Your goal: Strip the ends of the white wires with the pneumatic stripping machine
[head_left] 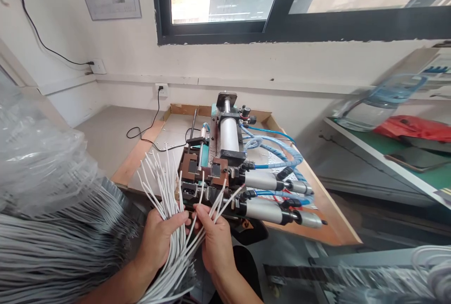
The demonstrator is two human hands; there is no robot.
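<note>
A thick bundle of white cables [168, 191] fans upward from my left hand [158, 233], whose thumb lies across it. My right hand [214, 238] pinches a few separate white cables [215, 205] between thumb and fingers, and their ends point up and to the right. Both hands are close together, and the cables cross below them. Just beyond the hands stands a pneumatic machine [229, 135] with silver cylinders and brown jaw blocks [190, 167]. Some cable ends overlap the front of these blocks; I cannot tell whether they touch.
A wooden-edged tray [317, 196] surrounds the machine, with blue air hoses [289, 153] on its right. Many grey cables [63, 252] under clear plastic [38, 149] fill the left side. At right, a green-topped shelf [380, 142] holds a water jug [384, 99] and a red bag [416, 128].
</note>
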